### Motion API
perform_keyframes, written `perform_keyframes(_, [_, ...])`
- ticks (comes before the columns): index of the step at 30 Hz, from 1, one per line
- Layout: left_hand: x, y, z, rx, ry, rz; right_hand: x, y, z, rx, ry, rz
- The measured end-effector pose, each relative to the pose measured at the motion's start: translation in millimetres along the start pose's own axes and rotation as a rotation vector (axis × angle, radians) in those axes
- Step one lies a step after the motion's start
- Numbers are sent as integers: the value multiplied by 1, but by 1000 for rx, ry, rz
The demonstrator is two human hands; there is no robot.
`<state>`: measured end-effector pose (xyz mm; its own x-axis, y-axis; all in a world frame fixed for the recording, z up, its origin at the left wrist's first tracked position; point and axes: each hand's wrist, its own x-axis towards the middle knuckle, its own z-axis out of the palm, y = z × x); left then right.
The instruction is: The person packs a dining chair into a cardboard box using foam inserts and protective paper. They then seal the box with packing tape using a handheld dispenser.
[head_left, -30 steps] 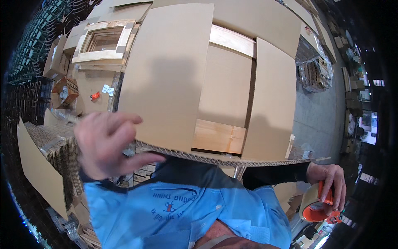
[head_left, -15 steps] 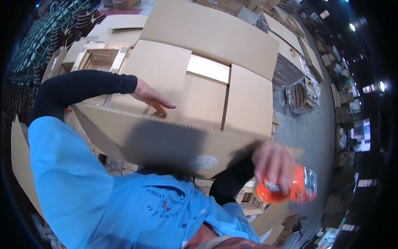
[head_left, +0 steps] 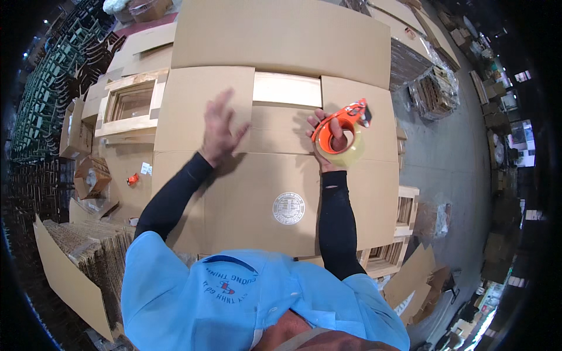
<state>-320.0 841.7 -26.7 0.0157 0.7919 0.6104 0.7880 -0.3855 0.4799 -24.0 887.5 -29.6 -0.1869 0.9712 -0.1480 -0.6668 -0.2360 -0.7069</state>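
Note:
A large cardboard box (head_left: 252, 193) lies before me, its near flap folded down flat over the two side flaps. The far flap (head_left: 281, 35) is still folded back, and a pale wooden piece (head_left: 287, 89) shows in the gap between the side flaps. My left hand (head_left: 219, 131) is held over the left side flap, empty, with fingers spread and slightly blurred. Gripped in my right hand (head_left: 338, 133) is an orange tape dispenser (head_left: 358, 111) with a roll of clear tape (head_left: 352, 154), above the box's right part.
Wooden frames (head_left: 132, 102) are stacked left of the box, with more frames (head_left: 389, 257) at its lower right. Flat cardboard sheets (head_left: 88, 251) stand at the lower left. A small orange object (head_left: 133, 179) lies on the left. Wrapped stacks (head_left: 433, 88) stand beyond the grey floor's edge.
The near flap has gone from standing up to lying flat. My right hand has brought the tape dispenser from the lower right up over the box. My left hand has come out from behind the flap.

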Motion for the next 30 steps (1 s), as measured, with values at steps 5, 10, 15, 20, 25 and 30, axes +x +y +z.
perform_keyframes(5, [97, -149, 13, 483, 296, -331, 4, -9, -7, 41, -32, -21])
perform_keyframes(10, [187, -337, -67, -729, 501, -1076, 13, 6, 3, 92, -133, -68])
perform_keyframes(15, [99, -256, -115, -1567, 167, -588, -23, -39, -26, 201, -251, -169])
perform_keyframes(20, [-1, -95, -204, -750, -518, -420, -78, -115, 31, 306, -703, -468])
perform_keyframes(25, [-57, -42, -188, -320, -378, -451, -59, -80, 56, 63, -248, -435])
perform_keyframes(30, [-69, -32, -139, 188, -107, -151, -10, 5, 7, 65, -5, -11])
